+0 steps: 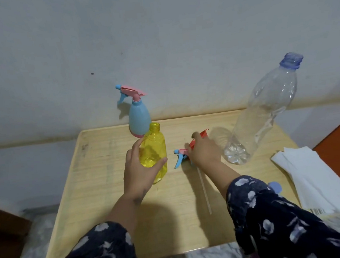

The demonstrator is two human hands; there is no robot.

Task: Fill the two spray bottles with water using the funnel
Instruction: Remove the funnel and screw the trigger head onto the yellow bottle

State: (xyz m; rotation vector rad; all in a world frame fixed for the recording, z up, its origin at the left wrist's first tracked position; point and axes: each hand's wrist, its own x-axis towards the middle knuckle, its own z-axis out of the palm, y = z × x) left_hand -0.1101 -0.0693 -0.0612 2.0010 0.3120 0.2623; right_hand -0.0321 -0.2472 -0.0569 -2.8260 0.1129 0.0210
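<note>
Fingers, left hand (137,173): curved round the yellow spray bottle (154,150) at centre frame, thumb on its right side, fingertips on its left, steadying it upright.
Fingers, right hand (205,150): lay over something red-orange, probably the funnel (201,134), just right of centre; whether they gripped it or only rested on it could not be told.
Yellow bottle neck: uncapped and open at the top, no funnel seated in it yet.
Spray head (180,155): pink and blue, lay on its side between the two hands, its dip tube (204,189) trailing toward the lower frame.
Blue spray bottle (139,115): stood just behind the yellow one, upper centre, trigger head on.
Water bottle (264,112): large, clear, uncapped, at right of frame; it looked nearly empty, though the level was hard to read.
Blue cap (275,186): lay near the right sleeve, lower right.
Paper sheets (313,180): white stack at the far right edge.
Table (99,176): light wood, carried everything.
Step in hand, as judged: bringing the funnel to the yellow bottle.
Doing it well: keep the left hand low on the bottle, seat the funnel spout straight in the neck before any pouring, and lift the funnel clear of the spray head so the tube is not dragged.
</note>
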